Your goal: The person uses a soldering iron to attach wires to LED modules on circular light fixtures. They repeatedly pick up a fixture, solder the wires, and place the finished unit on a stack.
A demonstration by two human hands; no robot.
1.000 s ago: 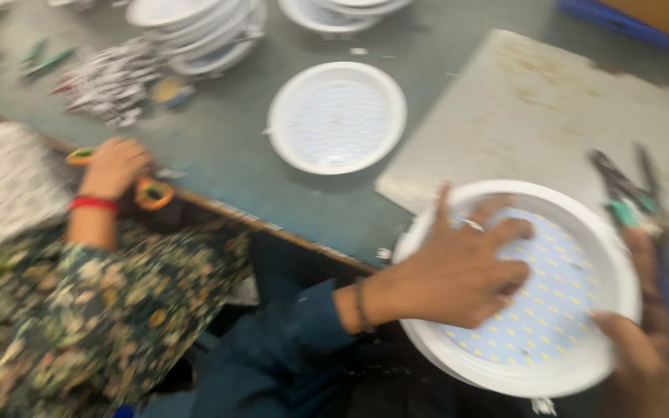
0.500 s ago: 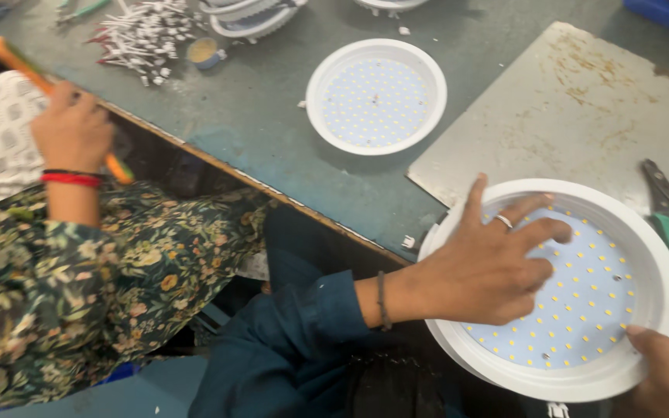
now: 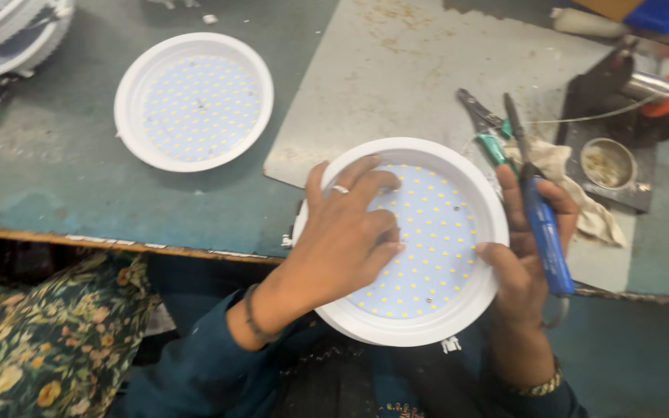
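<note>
A round white lamp panel (image 3: 435,232) dotted with small yellow diodes rests at the table's near edge. My left hand (image 3: 346,232), with a ring on one finger, lies flat on the panel's left half and presses it down. My right hand (image 3: 528,248) grips a blue-handled soldering iron (image 3: 543,232) and its thumb touches the panel's right rim. The iron's tip points away from me, beside green-handled pliers (image 3: 485,128).
A second white diode panel (image 3: 193,101) lies on the green table. A grey metal sheet (image 3: 420,70) is under the work. A crumpled cloth (image 3: 582,193), small tin (image 3: 609,162) and iron stand (image 3: 644,85) sit right. Stacked panels (image 3: 9,35) are top left. Floral-clothed person (image 3: 48,340) sits left.
The view has shifted right, so the neighbour's hands with the orange tool have left the frame. My right hand has come into view holding the blue iron. My left hand stays on the panel.
</note>
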